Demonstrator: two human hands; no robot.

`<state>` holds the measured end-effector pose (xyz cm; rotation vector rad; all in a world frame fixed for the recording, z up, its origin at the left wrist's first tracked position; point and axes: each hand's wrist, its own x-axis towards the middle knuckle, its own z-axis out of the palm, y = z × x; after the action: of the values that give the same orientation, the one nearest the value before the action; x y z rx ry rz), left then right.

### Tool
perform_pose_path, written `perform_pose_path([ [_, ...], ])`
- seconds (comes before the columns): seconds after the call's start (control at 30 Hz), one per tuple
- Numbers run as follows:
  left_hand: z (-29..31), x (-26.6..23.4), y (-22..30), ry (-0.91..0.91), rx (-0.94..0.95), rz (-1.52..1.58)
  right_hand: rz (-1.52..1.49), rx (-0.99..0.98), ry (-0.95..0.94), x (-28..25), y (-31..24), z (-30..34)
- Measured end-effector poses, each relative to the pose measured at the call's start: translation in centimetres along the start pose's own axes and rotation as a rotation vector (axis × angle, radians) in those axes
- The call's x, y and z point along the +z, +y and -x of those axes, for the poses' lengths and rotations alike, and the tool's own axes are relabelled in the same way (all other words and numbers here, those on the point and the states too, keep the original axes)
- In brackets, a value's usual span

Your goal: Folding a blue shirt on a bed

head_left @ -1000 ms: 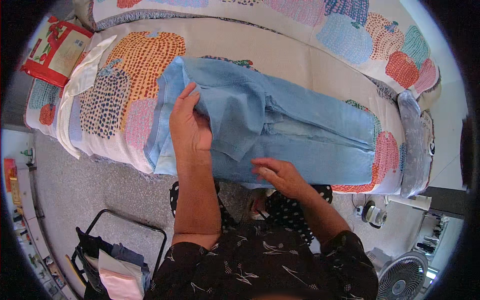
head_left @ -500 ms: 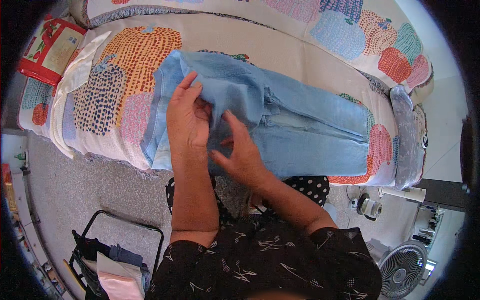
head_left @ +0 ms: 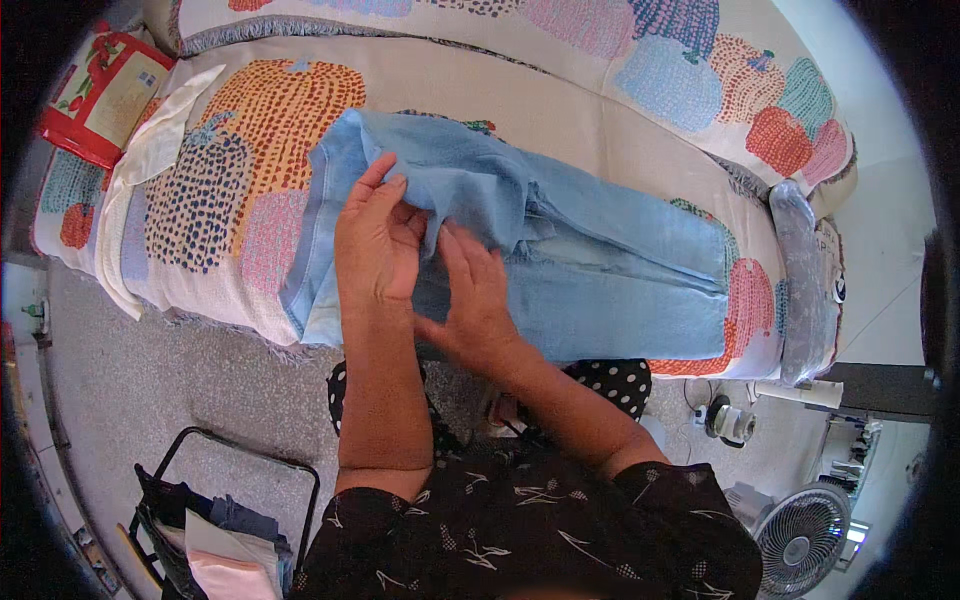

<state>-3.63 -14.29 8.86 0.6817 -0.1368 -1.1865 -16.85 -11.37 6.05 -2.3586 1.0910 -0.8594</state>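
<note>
Light-blue jeans (head_left: 620,290) lie spread along the seat cover, legs stretching to the right and the upper part bunched at the left. My left hand (head_left: 378,240) is closed on a fold of the denim near that left end, palm turned partly up; its lower fingers are partly hidden by cloth. Beside it, my right hand (head_left: 472,295) rests against the raised fold, its fingers stretched and the thumb apart, gripping nothing that I can see.
The jeans lie on a sofa with a patterned cover (head_left: 200,215). A red package (head_left: 105,95) and a white cloth strip (head_left: 150,150) are at its left. A grey patterned cushion (head_left: 800,285) stands at the right. On the floor are a black-framed rack with folded clothes (head_left: 235,550) and a fan (head_left: 800,540).
My right hand has moved up against the denim fold, its fingers straightening. My left hand keeps its hold on the cloth. The whole view has shifted slightly.
</note>
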Motion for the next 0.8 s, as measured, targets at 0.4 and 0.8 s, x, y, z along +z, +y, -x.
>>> perform_pose_path([
  [0.4,0.4,0.5,0.4,0.013,0.036,-0.019,-0.205,0.289,0.053,-2.9,3.0,-6.3],
  [0.8,0.8,0.9,0.8,0.094,0.088,-0.115,-1.005,0.611,0.12,-13.2,7.0,-15.4],
])
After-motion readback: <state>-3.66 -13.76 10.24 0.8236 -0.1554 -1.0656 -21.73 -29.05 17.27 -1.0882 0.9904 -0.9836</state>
